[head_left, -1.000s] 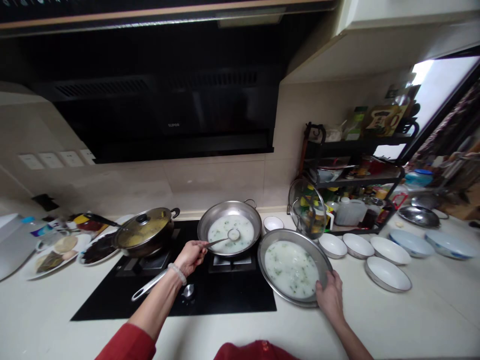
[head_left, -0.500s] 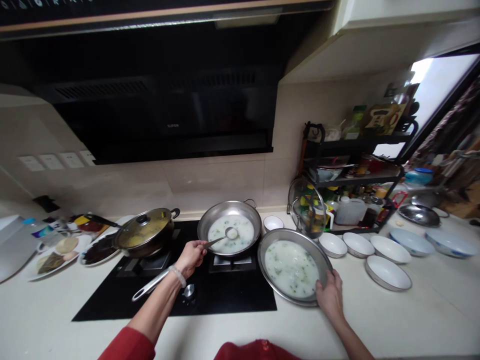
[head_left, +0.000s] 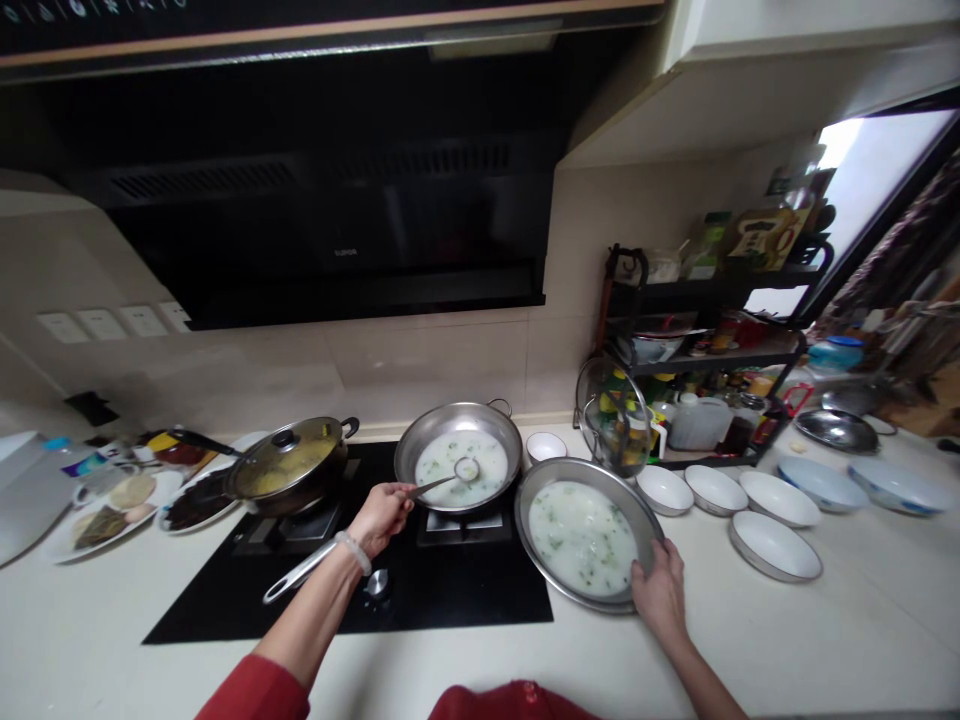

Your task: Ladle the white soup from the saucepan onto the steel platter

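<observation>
My left hand (head_left: 382,517) is closed round the handle of a ladle (head_left: 466,469), whose bowl dips into white soup with green bits. That soup lies in a metal wok (head_left: 409,450) on the right burner, its long silver handle passing under my left forearm. To the wok's right, a wide steel basin (head_left: 649,508) holds more of the white, green-flecked soup. My right hand (head_left: 660,590) grips the basin's right rim, thumb on the inner side and fingers round the outside. The basin stands beside the black hob (head_left: 480,600).
A lidded pan (head_left: 300,460) sits on the left burner. Plates of food (head_left: 105,515) stand far left. A small bowl (head_left: 546,446), more white bowls (head_left: 715,490) and a glass lid (head_left: 615,415) are around the basin. Behind is a spice rack (head_left: 712,350); overhead hangs a range hood (head_left: 337,220).
The ladle's bowl has shifted slightly within the wok's soup. Both hands keep their grips, and the basin stays in place.
</observation>
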`<state>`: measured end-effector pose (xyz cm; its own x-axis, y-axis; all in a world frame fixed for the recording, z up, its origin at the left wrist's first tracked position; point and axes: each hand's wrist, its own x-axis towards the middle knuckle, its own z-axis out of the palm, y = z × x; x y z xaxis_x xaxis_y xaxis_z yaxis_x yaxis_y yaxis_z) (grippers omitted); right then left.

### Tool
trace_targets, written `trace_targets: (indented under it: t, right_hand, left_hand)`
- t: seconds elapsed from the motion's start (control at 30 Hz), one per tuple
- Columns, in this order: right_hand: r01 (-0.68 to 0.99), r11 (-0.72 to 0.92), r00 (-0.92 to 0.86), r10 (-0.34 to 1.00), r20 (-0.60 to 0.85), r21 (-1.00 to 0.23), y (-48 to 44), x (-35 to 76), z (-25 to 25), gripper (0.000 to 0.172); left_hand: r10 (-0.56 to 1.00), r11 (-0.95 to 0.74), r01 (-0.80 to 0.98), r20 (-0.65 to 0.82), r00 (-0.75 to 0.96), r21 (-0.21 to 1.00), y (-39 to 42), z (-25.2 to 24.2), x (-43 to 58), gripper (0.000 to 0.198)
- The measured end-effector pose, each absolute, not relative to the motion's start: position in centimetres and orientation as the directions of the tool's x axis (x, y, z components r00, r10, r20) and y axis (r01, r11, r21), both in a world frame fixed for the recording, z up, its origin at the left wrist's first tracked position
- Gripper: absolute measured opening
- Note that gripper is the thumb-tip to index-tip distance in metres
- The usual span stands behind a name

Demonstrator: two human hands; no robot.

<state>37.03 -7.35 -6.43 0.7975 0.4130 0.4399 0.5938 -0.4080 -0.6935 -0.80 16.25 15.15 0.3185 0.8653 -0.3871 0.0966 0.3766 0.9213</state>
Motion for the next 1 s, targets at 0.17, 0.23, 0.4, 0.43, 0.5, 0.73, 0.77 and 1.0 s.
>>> trace_targets:
  t: [0.17, 0.23, 0.4, 0.43, 0.5, 0.73, 0.77, 1.0]
  right_hand:
    - [0.598, -0.442, 0.795, 0.430, 0.427, -0.669, -7.4, 37.0, -6.3, 0.058]
    - [0.601, -0.455, 0.793, 0.439, 0.422, -0.657, -7.4, 37.0, -6.2, 0.059]
    - [0.595, -0.451, 0.797, 0.434, 0.419, -0.665, -7.4, 36.9, -6.2, 0.060]
    - [0.592, -0.450, 0.800, 0.429, 0.420, -0.668, -7.4, 36.9, -6.2, 0.060]
    - [0.592, -0.450, 0.800, 0.426, 0.422, -0.668, -7.3, 36.9, -6.2, 0.060]
    - [0.604, -0.466, 0.792, 0.442, 0.421, -0.647, -7.4, 37.1, -6.2, 0.061]
    - [0.603, -0.466, 0.793, 0.441, 0.421, -0.647, -7.4, 37.1, -6.3, 0.061]
    - [0.606, -0.463, 0.791, 0.432, 0.433, -0.646, -7.5, 37.0, -6.4, 0.058]
  left_hand:
    - [0.876, 0.348, 0.123, -0.369, 0.311, 0.929, 16.2, 15.0, -0.8, 0.011]
    - [0.870, 0.366, 0.119, -0.385, 0.310, 0.923, 16.2, 15.1, -0.9, 0.012]
    - [0.872, 0.383, 0.109, -0.398, 0.284, 0.917, 16.1, 15.2, -1.0, 0.012]
    - [0.872, 0.387, 0.106, -0.401, 0.281, 0.916, 16.1, 15.3, -1.0, 0.011]
    - [0.871, 0.395, 0.096, -0.406, 0.277, 0.914, 15.9, 15.4, -1.0, 0.009]
    - [0.857, 0.421, 0.056, -0.418, 0.302, 0.905, 15.8, 15.9, -0.9, 0.008]
    - [0.855, 0.425, 0.052, -0.420, 0.306, 0.904, 15.8, 16.0, -0.9, 0.008]
    - [0.850, 0.432, 0.046, -0.423, 0.315, 0.901, 15.6, 16.4, -0.7, 0.008]
